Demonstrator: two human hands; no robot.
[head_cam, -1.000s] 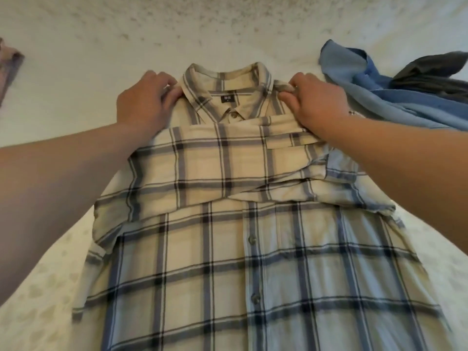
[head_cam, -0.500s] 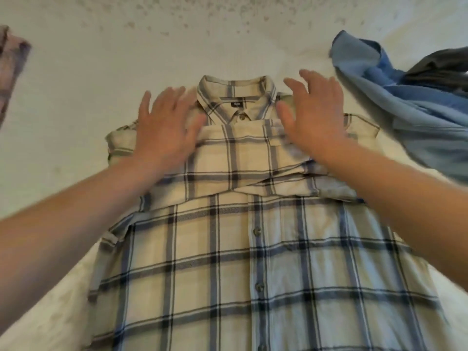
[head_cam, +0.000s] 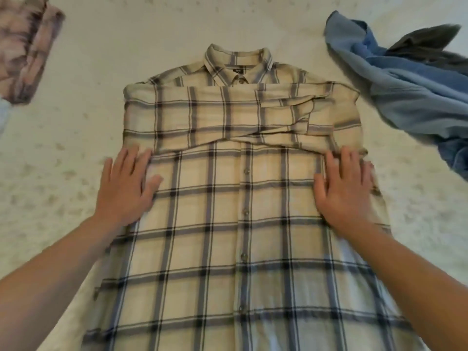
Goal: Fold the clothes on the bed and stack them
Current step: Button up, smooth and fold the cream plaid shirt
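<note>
Plaid shirt point(head_cam: 228, 211) lies buttoned and face up in the middle of the bed point(head_cam: 101, 59), collar toward 12 o'clock, both sleeves folded across the chest. Left hand point(head_cam: 124, 186) presses flat on its 9 o'clock edge, fingers spread; right hand point(head_cam: 344, 188) presses flat at 3 o'clock, likewise spread. Blue clothes point(head_cam: 405, 84) heap at 2 o'clock; a pink folded garment point(head_cam: 22, 51) sits at 10 o'clock.
</note>
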